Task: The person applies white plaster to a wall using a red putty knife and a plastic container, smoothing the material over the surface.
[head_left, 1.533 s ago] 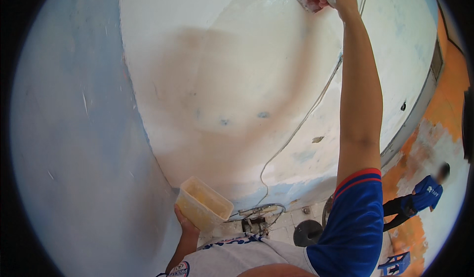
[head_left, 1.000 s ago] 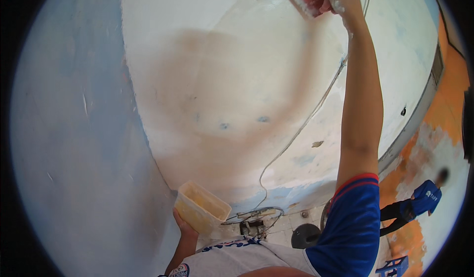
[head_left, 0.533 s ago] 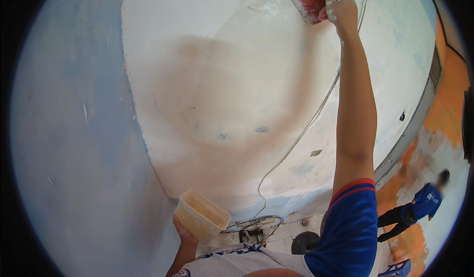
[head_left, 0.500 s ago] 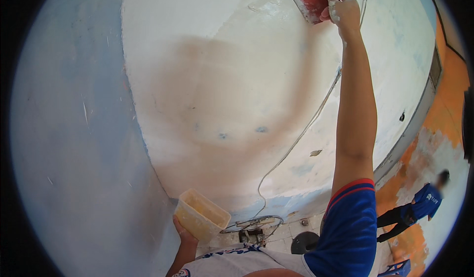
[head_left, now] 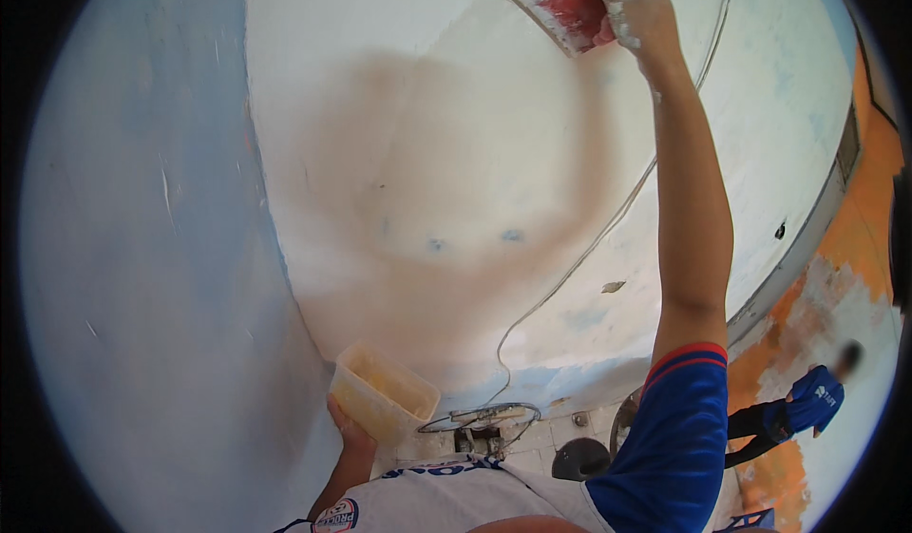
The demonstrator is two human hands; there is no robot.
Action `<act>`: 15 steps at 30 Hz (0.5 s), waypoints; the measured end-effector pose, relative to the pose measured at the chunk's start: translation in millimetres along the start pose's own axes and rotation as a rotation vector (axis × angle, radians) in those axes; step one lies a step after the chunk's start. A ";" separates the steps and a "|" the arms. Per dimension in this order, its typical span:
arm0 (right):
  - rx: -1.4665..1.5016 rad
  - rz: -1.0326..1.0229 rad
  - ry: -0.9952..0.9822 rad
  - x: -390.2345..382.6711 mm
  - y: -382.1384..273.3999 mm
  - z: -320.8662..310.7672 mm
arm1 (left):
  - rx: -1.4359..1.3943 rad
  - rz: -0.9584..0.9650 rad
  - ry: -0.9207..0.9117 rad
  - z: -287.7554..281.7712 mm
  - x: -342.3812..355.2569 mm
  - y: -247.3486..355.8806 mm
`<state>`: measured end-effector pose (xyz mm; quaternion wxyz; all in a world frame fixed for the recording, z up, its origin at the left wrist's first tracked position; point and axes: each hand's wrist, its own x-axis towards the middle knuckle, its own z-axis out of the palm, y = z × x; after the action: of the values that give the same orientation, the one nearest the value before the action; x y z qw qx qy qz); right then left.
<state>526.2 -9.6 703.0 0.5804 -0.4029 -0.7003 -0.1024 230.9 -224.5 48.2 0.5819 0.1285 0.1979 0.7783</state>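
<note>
High on the pale wall (head_left: pixel 456 153), my right hand (head_left: pixel 641 18) grips a red, wide-bladed putty scraper (head_left: pixel 560 1) smeared with white filler. Its blade edge lies against or very close to the wall; I cannot tell which. White residue coats my thumb and fingers. Low at the left, my left hand (head_left: pixel 353 435) holds a translucent rectangular plastic tub (head_left: pixel 385 395) by its side. Yellowish-white residue lines the inside of the tub, which is tilted.
A blue-grey wall (head_left: pixel 152 229) meets the pale wall at the left. A thin cable (head_left: pixel 560 289) runs down to a coil (head_left: pixel 489 414) on the tiled floor, near a dark round bucket (head_left: pixel 581 459). Another person (head_left: pixel 807 400) in blue stands at the right.
My right hand and the scraper have moved left along the wall, coming down slightly. The tub in my left hand has shifted a little left and up.
</note>
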 end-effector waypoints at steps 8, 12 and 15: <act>0.046 0.114 0.110 1.2 -1.5 -25.8 | -0.130 -0.071 0.016 8.1 1.5 -0.1; -0.181 -0.032 0.028 -1.2 -2.0 -1.6 | -0.076 -0.070 -0.045 3.2 4.8 2.4; -0.295 -0.053 0.216 -5.7 -13.7 -10.1 | -0.030 -0.062 0.015 9.2 3.0 6.9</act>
<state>524.2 -27.3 705.4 0.5838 -0.4519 -0.6215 -0.2620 228.1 -221.9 59.4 0.6061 0.1077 0.1946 0.7637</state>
